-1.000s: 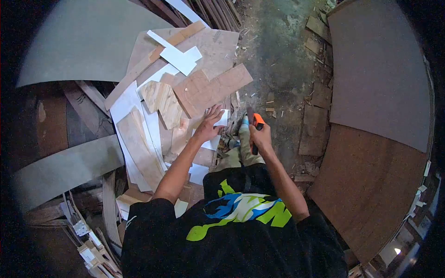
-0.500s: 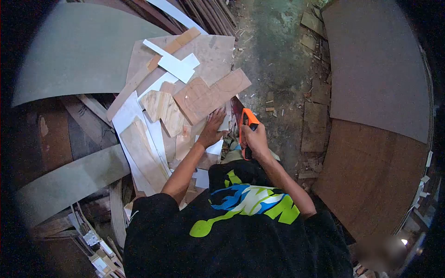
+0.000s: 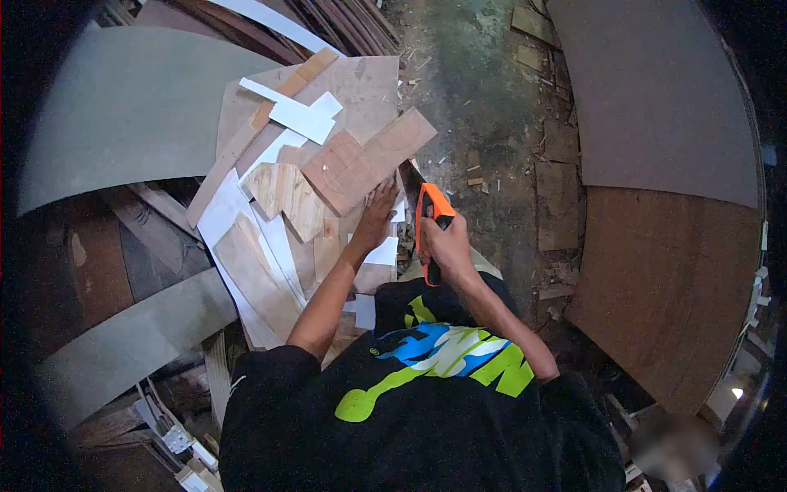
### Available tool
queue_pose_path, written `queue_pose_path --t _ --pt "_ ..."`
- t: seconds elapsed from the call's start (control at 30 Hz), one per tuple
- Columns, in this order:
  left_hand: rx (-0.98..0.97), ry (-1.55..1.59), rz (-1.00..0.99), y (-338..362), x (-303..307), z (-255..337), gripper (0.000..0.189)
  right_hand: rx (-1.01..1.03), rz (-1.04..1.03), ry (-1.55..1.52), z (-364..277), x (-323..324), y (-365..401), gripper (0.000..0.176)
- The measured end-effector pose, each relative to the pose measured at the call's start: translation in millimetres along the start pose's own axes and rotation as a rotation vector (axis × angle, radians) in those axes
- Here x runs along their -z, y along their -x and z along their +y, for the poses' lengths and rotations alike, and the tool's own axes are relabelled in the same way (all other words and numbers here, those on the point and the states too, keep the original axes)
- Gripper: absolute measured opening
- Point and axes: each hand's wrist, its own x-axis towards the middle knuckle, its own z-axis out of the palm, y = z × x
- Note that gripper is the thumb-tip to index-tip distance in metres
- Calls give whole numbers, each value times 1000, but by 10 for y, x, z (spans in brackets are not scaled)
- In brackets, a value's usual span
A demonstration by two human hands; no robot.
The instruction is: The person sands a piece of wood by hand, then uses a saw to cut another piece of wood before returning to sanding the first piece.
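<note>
My right hand (image 3: 445, 244) is wrapped round the orange and black handle of a saw (image 3: 438, 197). The saw's dark blade points up and left, beside the right edge of a brown board (image 3: 338, 174) that has curved pencil lines on it. My left hand (image 3: 377, 215) lies with its fingers spread at the lower edge of that board, holding nothing between them. A piece of striped, pale wood (image 3: 284, 195) lies left of the left hand. How far the blade is into the wood is too small to tell.
White offcuts (image 3: 302, 120) and a long wooden strip (image 3: 238, 156) lie on the pile. A grey curved sheet (image 3: 139, 102) is at the left, large brown panels (image 3: 664, 287) at the right. Debris litters the floor (image 3: 467, 90). A blurred shape shows at the bottom right.
The view has shifted a little, so the pile and floor sit slightly differently in it. My right hand still holds the saw, and my left hand stays by the brown board.
</note>
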Motion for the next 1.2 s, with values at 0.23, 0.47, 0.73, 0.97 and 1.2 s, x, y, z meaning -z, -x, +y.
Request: queue_pose_path --t 0.23,0.47,0.73,0.97,1.2 --pt "0 -46 -26 5 15 25 64 85 -10 72 60 -41 74 10" --pt "-15 -63 -11 -5 -19 -13 64 18 -3 46 83 -64 72 21" --pt "46 -122 -53 -26 -8 47 63 129 -31 150 294 -60 -73 10" --pt "15 -205 -73 -27 34 69 64 -14 -35 94 184 -106 -36 7" --pt "-22 -146 -25 -52 10 45 62 90 69 197 223 -171 -74 9"
